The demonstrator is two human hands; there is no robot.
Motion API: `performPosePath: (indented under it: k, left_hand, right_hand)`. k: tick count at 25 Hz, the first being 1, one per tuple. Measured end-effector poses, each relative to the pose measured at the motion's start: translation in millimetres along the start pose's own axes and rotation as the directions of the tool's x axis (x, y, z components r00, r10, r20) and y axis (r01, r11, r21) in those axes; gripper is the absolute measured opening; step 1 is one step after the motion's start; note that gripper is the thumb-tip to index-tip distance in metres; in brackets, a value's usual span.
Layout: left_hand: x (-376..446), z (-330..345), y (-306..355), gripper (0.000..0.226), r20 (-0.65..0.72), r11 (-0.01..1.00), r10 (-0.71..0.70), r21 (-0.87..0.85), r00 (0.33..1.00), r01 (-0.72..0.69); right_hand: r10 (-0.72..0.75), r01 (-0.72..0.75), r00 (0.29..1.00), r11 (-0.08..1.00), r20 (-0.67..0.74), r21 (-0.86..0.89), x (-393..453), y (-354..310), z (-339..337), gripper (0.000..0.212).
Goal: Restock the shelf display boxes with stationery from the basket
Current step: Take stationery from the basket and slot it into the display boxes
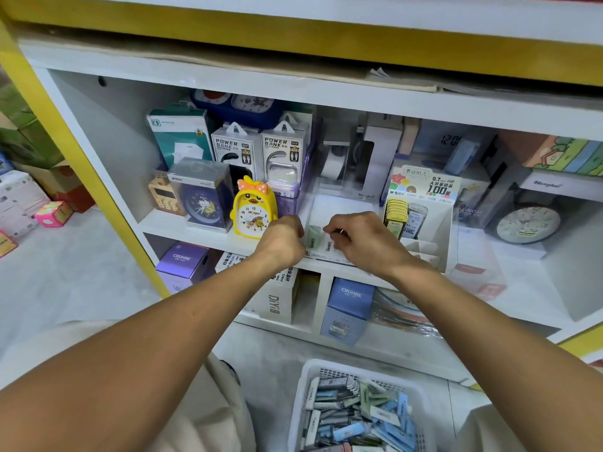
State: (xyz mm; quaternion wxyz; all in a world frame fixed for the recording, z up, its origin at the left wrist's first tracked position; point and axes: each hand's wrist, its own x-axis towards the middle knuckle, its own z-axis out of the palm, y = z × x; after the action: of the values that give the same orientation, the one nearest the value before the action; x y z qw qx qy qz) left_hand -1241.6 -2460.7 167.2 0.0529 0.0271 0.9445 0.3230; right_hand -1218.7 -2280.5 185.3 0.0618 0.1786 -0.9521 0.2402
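I am setting small stationery packs into the clear plastic display box [342,207] that sits at the front edge of the white middle shelf [182,223], between the yellow duck-shaped alarm clock [253,208] and the white cardboard pencil-lead display [421,203]. To do this well, I judge I should stand each pack upright against the box's front wall, labels facing out, and fill from one side so the row stays tight and nothing tips flat.

My left hand [280,239] is at the box's left front corner, fingers curled in; it seems to pinch or steady the pale green pack [314,236] standing just inside the wall, though the fingertips are hidden and I cannot be sure of the grip. My right hand [362,239] is curled too, its fingertips pinching the top of the white pack [329,244] beside the green one. Both packs stand upright, close together, near the box's front left.

The rest of the stock lies in the white perforated plastic basket [313,370] on the floor below, heaped with blue, grey and green packs [359,415].
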Motion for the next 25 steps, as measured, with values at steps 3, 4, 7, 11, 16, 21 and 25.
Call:
performPosePath:
  k: [3, 4, 7, 11, 16, 21, 25]
  left_hand:
    - [-8.9, -6.8, 4.1, 0.018, 0.015, 0.997, -0.014, 0.08, 1.0, 0.013]
    - [-14.8, -8.6, 7.2, 0.016, 0.052, 0.996, -0.012, 0.089, 0.999, 0.008]
    - [-40.4, -2.8, 14.6, 0.01, 0.339, 0.999, 0.042, -0.005, 0.94, -0.043]
    - [-66.4, 43.2, 23.6, 0.009, 0.735, 0.988, 0.054, 0.06, 0.676, -0.144]
    - [-75.3, 152.2, 17.3, 0.03, 0.836, 0.884, -0.01, 0.264, 0.549, -0.386]
    - [-114.4, 254.8, -48.1, 0.024, 0.876, 0.726, -0.046, 0.36, 0.48, -0.586]
    - [-145.1, 292.7, -96.8, 0.055, 0.864, 0.773, -0.108, 0.384, 0.491, -0.506]
  right_hand:
    - [0.002, -0.004, 1.0, 0.995, -0.018, -0.096, -13.6, -9.8, -9.4, 0.033]
    - [-0.002, -0.005, 0.999, 0.992, -0.051, -0.128, -20.2, -12.4, -15.9, 0.034]
    - [-0.041, 0.031, 0.995, 0.994, -0.093, -0.103, -47.9, -13.4, -30.5, 0.027]
    - [0.104, -0.007, 0.887, 0.978, 0.45, -0.21, -105.5, 14.2, -4.2, 0.022]
    - [0.429, -0.261, 0.587, 0.903, 0.686, -0.341, -181.6, 85.7, 89.1, 0.03]
    - [0.519, -0.402, 0.462, 0.845, 0.719, -0.352, -275.7, 135.1, 183.3, 0.034]
    - [0.666, -0.571, 0.506, 0.735, 0.548, -0.365, -308.2, 140.2, 209.7, 0.039]
